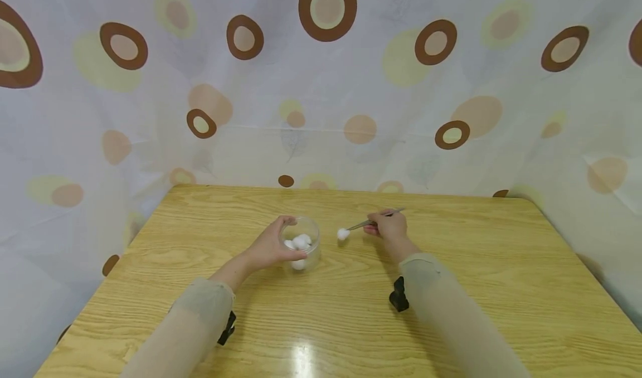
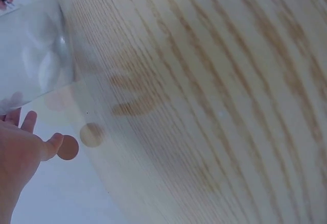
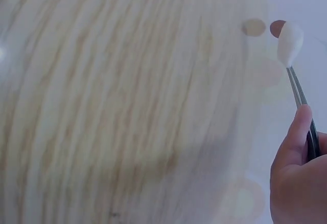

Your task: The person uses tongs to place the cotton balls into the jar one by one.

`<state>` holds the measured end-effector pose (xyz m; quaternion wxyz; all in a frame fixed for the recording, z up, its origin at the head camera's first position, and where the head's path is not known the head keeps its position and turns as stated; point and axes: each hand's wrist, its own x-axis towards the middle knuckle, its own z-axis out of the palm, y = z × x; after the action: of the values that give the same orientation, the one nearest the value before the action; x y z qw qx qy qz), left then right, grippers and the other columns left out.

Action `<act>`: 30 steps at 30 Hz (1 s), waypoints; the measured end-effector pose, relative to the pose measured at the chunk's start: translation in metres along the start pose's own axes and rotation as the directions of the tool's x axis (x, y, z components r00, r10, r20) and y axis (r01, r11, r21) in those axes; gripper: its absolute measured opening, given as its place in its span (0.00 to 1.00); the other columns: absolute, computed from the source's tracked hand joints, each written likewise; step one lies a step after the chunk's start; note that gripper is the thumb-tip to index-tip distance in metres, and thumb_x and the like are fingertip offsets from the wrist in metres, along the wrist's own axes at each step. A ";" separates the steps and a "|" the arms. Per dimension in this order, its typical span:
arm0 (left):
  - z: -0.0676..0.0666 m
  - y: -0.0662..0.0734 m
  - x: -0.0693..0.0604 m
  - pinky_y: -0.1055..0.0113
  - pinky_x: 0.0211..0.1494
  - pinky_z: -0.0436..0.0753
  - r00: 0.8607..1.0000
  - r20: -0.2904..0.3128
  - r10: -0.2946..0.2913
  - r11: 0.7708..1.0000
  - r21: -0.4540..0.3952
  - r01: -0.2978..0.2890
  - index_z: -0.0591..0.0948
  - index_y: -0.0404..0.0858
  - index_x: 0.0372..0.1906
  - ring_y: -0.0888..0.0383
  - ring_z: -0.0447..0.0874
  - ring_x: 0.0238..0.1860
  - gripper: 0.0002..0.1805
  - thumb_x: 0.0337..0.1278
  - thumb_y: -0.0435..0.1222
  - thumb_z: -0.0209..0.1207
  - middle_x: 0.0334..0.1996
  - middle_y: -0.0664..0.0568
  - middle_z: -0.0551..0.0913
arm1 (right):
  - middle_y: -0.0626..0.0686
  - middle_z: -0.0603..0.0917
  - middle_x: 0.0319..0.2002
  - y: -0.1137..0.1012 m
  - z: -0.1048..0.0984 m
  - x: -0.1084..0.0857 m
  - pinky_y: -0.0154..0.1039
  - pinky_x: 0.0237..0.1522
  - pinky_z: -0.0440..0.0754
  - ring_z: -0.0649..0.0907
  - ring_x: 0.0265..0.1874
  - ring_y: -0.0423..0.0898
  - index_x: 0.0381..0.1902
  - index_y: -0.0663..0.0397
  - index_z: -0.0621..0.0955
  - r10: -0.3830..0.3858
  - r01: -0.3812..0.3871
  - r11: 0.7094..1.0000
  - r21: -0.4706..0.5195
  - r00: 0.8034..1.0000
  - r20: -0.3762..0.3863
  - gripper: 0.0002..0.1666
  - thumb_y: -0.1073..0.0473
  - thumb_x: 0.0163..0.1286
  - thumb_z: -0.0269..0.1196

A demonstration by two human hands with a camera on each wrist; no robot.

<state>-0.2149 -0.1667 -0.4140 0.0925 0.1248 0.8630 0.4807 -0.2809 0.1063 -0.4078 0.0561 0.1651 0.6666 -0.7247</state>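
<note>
My left hand grips a clear jar from its left side, thumb on the near side and fingers at the far side of the rim. Several white cotton balls lie inside; the left wrist view shows the jar at its left edge, beside the left hand. To the right of the jar, my right hand pinches metal tweezers. Their tips hold one cotton ball apart from the jar. The right wrist view shows the same cotton ball and the right hand.
Everything is over a wood-grain table. A white curtain with brown and yellow circles hangs behind the table and along both sides. Black straps or mounts show at both wrists.
</note>
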 end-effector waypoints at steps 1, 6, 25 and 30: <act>0.000 -0.001 0.000 0.46 0.67 0.64 1.000 0.001 0.001 1.000 -0.001 -0.001 0.56 0.37 0.69 0.44 0.58 0.69 0.50 0.43 0.45 0.71 0.69 0.47 0.60 | 0.51 0.78 0.17 -0.002 -0.002 -0.001 0.29 0.21 0.81 0.81 0.12 0.38 0.34 0.61 0.68 0.012 -0.012 1.000 0.016 1.000 0.008 0.07 0.70 0.65 0.56; 0.001 0.000 0.001 0.47 0.67 0.64 1.000 -0.002 -0.005 1.000 -0.001 0.005 0.56 0.37 0.68 0.45 0.56 0.70 0.49 0.42 0.44 0.71 0.69 0.47 0.61 | 0.51 0.78 0.16 -0.013 -0.011 -0.010 0.29 0.23 0.81 0.82 0.13 0.38 0.34 0.60 0.67 0.058 -0.062 0.995 0.075 0.997 0.053 0.07 0.70 0.66 0.55; 0.018 0.013 0.010 0.48 0.67 0.65 1.000 0.015 0.006 1.000 0.023 -0.007 0.58 0.37 0.68 0.46 0.61 0.68 0.49 0.41 0.44 0.72 0.68 0.47 0.63 | 0.51 0.80 0.19 -0.050 -0.021 -0.033 0.29 0.30 0.83 0.83 0.18 0.40 0.24 0.55 0.61 0.067 -0.098 0.974 0.202 0.985 0.156 0.16 0.68 0.69 0.53; 0.022 0.015 0.014 0.49 0.65 0.67 1.000 0.010 0.008 0.999 0.035 -0.009 0.58 0.38 0.68 0.45 0.63 0.67 0.49 0.40 0.44 0.72 0.67 0.48 0.64 | 0.51 0.79 0.20 -0.056 -0.024 -0.035 0.29 0.30 0.83 0.83 0.19 0.40 0.26 0.56 0.63 0.048 -0.083 0.974 0.211 0.985 0.167 0.13 0.67 0.69 0.53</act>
<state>-0.2202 -0.1372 -0.4130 0.0927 0.1325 0.8703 0.4653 -0.2610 0.1308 -0.3452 0.1152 0.1332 0.5712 -0.8017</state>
